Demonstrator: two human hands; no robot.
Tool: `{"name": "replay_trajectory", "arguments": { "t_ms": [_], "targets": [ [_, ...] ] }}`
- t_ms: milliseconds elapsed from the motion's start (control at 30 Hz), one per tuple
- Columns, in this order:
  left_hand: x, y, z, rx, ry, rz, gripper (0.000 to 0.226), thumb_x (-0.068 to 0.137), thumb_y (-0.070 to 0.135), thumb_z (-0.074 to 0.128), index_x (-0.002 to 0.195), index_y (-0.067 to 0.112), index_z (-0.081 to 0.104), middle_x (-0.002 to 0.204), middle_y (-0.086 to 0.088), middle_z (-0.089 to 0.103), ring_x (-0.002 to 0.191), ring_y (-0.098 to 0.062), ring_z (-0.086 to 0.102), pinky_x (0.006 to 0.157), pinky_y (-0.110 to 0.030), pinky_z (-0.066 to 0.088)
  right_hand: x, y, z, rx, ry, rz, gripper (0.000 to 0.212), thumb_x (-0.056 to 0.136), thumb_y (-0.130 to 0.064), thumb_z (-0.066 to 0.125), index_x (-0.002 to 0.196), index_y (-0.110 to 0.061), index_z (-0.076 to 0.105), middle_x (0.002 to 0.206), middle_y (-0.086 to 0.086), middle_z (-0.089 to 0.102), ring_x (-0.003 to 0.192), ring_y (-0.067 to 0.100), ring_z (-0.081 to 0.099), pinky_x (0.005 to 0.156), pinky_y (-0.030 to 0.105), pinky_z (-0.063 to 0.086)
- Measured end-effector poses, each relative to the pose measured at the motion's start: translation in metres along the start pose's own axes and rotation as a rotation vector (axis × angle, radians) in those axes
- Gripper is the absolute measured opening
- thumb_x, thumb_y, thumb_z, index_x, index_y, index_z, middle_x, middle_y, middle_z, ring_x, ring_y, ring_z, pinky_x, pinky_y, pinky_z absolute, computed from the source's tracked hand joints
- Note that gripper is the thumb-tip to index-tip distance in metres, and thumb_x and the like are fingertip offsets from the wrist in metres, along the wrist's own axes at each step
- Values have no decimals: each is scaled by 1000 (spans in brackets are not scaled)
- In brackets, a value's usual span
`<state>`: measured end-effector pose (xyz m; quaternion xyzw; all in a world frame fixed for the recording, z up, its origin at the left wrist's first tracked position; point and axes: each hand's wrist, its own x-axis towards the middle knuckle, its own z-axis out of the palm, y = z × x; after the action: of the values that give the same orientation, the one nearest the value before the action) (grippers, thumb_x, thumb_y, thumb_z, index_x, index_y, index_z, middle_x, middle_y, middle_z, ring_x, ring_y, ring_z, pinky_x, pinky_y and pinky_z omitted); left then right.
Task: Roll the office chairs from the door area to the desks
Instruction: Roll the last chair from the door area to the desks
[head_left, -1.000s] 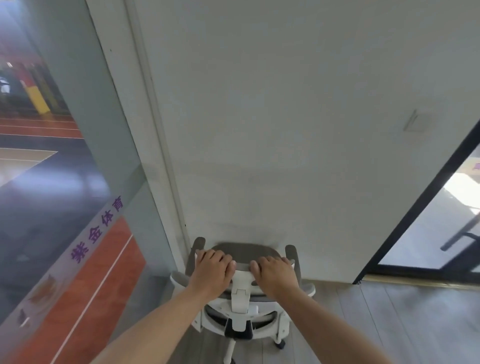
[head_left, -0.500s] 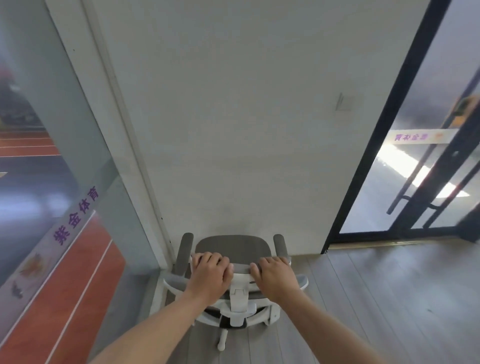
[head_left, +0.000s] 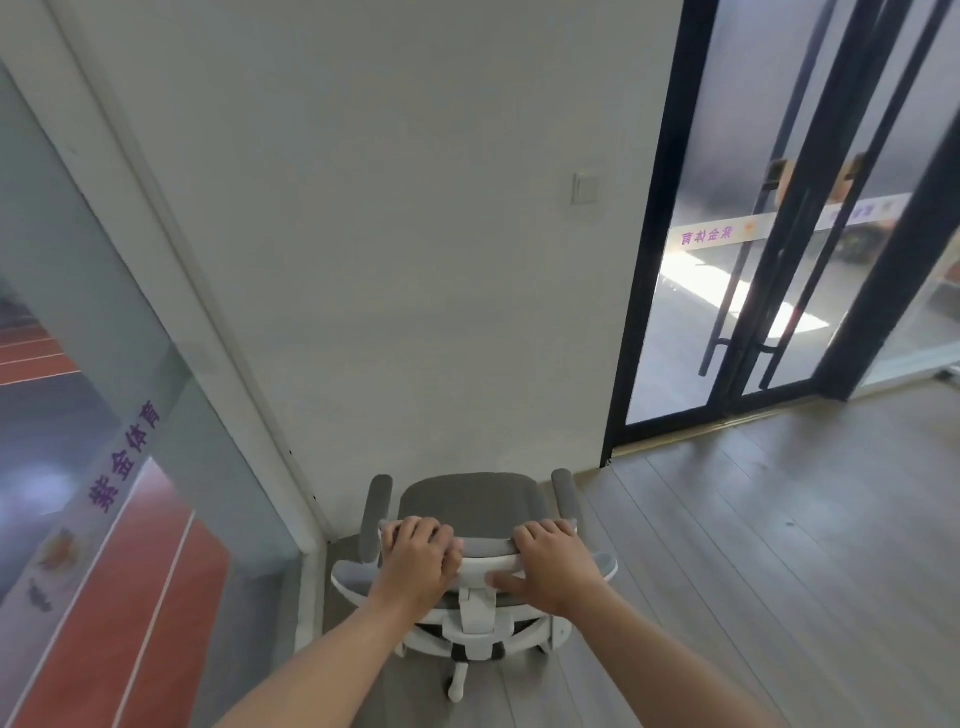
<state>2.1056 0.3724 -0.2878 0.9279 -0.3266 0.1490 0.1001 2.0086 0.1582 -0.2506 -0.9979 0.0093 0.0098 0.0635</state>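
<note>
**Chair gripped at backrest top, close to the door**

Both hands on top rail of office chair (head_left: 470, 525). Left hand (head_left: 415, 558) closed over left end of rail, fingers curled forward onto grey mesh, thumb tucked near centre post. Right hand (head_left: 553, 564) on right end, fingers over the top edge, thumb stretched inward along white frame. Firm hold, nothing else carried.

Seat and both armrests ahead of the grip, pointing at white wall (head_left: 389, 234); front of seat near the wall, touching or not cannot tell. Glass partition (head_left: 93, 415) with purple lettering off to left of the grip, its white post just beside the left armrest. Black-framed glass door (head_left: 727, 234) ahead and to right, light switch (head_left: 586, 188) between door and the grip line. One white caster leg (head_left: 457, 680) visible below the grip, near the body. No desks in view.

Judged: early in the move, chair not yet clear of the corner. Little room ahead or left; open wood floor (head_left: 779, 545) to right and behind the grip.

For doing it well: draw back toward body first to free armrests from wall and post. Swing by pushing one hand, pulling the other, pivoting toward the open floor. Keep pressure low and level on rail, backrest likely to recline if leaned on. Watch near caster against feet. Slow roll over floorboards, door threshold avoided.
</note>
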Motion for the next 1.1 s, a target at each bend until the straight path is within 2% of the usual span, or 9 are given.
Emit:
{"name": "replay_trajectory", "arguments": {
  "t_ms": [133,333,467,633,900,967,1067,1100],
  "targets": [
    [7,-4,-5,3,-46,16,43,104,45,24,91,29,62,95,9,63,92,-17,56,86,-41,36,-1,-11,-9,-4,-17,64,73,89,-79,42,121,-16,57,127,3,63,122,24,53,112,38,32],
    [18,-2,-12,-40,-87,43,47,102,45,20,93,29,63,95,8,64,92,-17,56,88,-42,36,-9,-18,-25,30,-46,154,76,87,-83,39,121,-18,59,127,3,64,123,24,53,110,38,33],
    [20,22,-13,-36,-80,123,43,100,42,28,84,27,64,85,6,67,80,-20,59,80,-42,39,-40,-7,-25,35,-10,214,77,85,-86,36,114,-19,59,119,0,65,113,21,57,106,35,36],
    [17,60,-14,-44,-64,227,40,100,39,29,80,25,61,79,4,65,74,-21,57,78,-41,40,-86,5,-20,51,95,302,74,82,-89,31,103,-24,58,107,-6,65,99,15,57,99,33,39],
    [7,143,-10,-77,-110,369,36,95,37,35,73,23,61,71,2,62,67,-24,58,71,-41,40,-169,32,-17,26,154,487,59,83,-77,35,97,-24,58,95,-7,62,87,14,55,95,35,42],
    [7,169,-13,-89,-126,442,39,95,39,32,77,24,63,75,2,63,71,-24,60,73,-42,40,-190,42,-18,19,149,542,59,84,-77,35,97,-24,57,95,-7,61,89,14,55,95,36,42],
    [8,208,-15,-106,-193,567,52,98,44,15,95,27,64,96,5,64,91,-21,58,86,-42,34,-225,58,-19,16,141,633,59,86,-76,32,99,-24,56,99,-6,61,93,16,55,96,36,42],
    [9,222,-14,-110,-198,603,52,99,44,15,96,27,63,96,6,64,90,-20,58,86,-41,34,-238,63,-19,20,142,661,59,87,-75,31,99,-24,56,100,-5,61,95,17,55,97,36,41]
  ]
}}
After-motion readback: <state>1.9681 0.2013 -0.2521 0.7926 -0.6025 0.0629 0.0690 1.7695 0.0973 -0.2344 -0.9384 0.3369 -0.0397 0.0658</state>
